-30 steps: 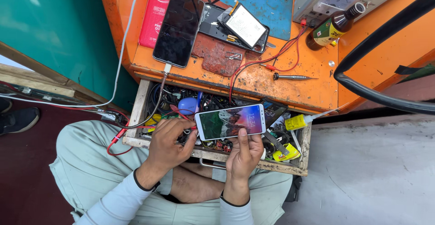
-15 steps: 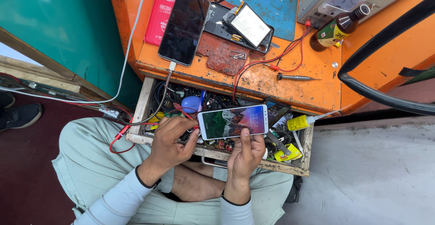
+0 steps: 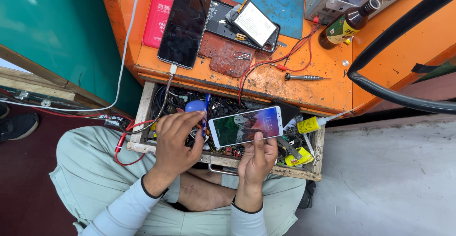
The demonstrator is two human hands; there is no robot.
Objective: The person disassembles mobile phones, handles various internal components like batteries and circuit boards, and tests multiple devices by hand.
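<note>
The right hand [image 3: 256,160] holds a white slab-shaped smartphone with a lit, coloured screen [image 3: 246,126] level over the open wooden drawer [image 3: 142,117] that hangs under the front edge of the orange-painted desk [image 3: 304,84]; the fingers cup it from beneath and the thumb lies on its lower edge, so it is pinched at its long side rather than gripped whole. The left hand [image 3: 178,138] hovers just beside the phone's left end, its fingers curled and loosely together over the tangle of wires and small parts in the drawer, next to a blue rounded plastic tool [image 3: 195,106]; I cannot tell whether it pinches anything. The step in hand looks like picking through the drawer while the working phone is kept out of the clutter. Any next move calls for a steady right grip so the phone does not slip into the wires. On the desk top lie a black phone on a braided cable [image 3: 184,27], a dismantled dark phone with its pale battery exposed [image 3: 251,24], a metal screwdriver [image 3: 304,77] near the front edge, and a brown glass bottle [image 3: 346,24] at the far right.
</note>
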